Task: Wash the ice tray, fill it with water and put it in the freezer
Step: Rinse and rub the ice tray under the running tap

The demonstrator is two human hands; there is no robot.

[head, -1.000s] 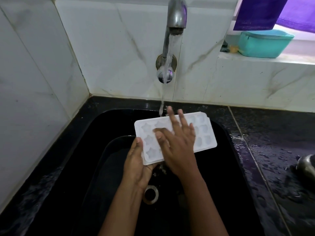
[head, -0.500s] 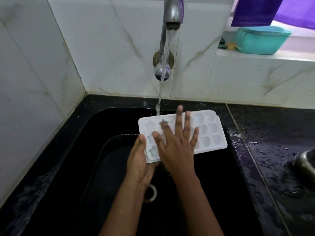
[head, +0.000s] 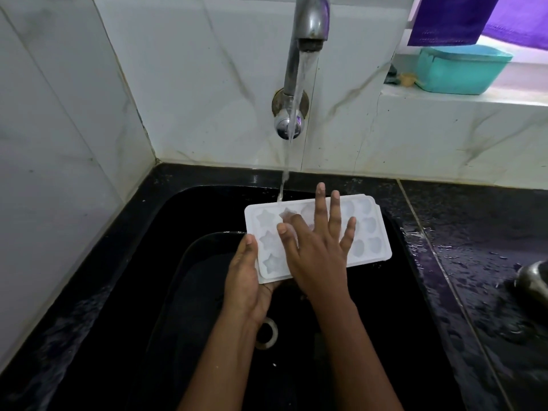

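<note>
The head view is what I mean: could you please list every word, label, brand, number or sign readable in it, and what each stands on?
None: there is no readable text in this view.
The ice tray, the tap, the teal container and the purple cloth show no words, numbers or logos.

The ice tray point(head: 372, 232) was white, with star and shell moulds. The sink point(head: 207, 215) was black. The wall tiles point(head: 207, 84) were white with grey veining. Far right, the tub point(head: 459, 72) was teal and the cloth point(head: 444, 22) purple.
</note>
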